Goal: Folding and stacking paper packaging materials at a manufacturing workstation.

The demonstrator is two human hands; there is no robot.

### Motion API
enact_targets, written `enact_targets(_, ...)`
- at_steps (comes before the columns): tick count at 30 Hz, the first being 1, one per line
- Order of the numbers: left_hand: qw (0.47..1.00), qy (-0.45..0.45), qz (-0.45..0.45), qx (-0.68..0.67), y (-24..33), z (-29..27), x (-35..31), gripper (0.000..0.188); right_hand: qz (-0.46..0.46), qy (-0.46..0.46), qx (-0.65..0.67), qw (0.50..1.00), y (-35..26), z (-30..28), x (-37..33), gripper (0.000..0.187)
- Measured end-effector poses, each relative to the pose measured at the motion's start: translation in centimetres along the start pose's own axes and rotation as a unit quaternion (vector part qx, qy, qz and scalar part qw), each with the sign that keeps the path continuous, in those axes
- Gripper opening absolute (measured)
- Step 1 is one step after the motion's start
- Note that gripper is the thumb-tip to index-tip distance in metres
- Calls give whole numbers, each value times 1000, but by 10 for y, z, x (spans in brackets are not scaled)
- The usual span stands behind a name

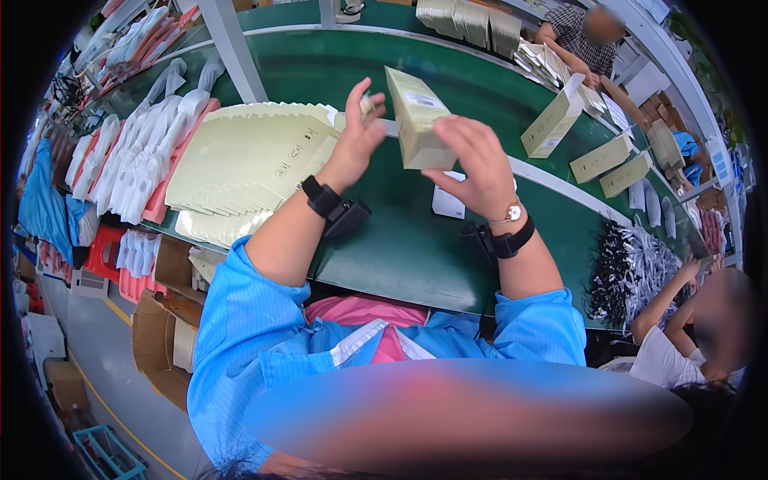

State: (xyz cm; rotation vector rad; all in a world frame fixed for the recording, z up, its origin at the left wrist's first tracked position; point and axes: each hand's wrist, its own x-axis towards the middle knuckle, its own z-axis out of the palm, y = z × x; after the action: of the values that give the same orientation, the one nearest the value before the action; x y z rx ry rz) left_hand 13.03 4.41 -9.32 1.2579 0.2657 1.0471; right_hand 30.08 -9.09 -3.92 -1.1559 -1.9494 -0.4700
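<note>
My right hand (480, 164) grips a pale yellow-green folded carton (418, 120), fingers against its right side and thumb near its lower end. The carton is held tilted above the green table, with a white label on its face. To the left of the carton, my left hand (358, 140) is raised, apart from it, with its fingers spread. A small pale thing shows by its fingers, too small to make out. Under my right hand, a white card-like piece (449, 200) lies on the table, partly hidden. Flat carton blanks (248, 152) are stacked in a fan beside my left forearm.
White bagged items (148, 156) lie on pink trays at the left. Standing cartons (552, 120) are at the right, near a co-worker (578, 48). Black and white cords (636, 272) are heaped at the right edge; another person (680, 336) sits there. A metal post (232, 52) rises at the back left.
</note>
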Motion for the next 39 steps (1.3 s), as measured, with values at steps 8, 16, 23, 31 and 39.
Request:
enact_targets(8,991,24,-104,74,-3,-8,4,80,227,-516,-45,824,6,6,-4,43)
enact_targets(16,986,2,-124,111,-8,-11,9,64,181,-483,38,856,49,22,-52,36)
enact_targets(23,986,1,-122,110,-6,-9,8,61,169,-499,25,850,45,28,-52,35)
enact_targets(31,987,-8,-123,106,-6,-9,7,60,190,-502,2,844,33,24,-42,28)
enact_targets(39,987,-14,-122,108,-9,-9,8,60,178,-476,55,859,48,26,-48,28)
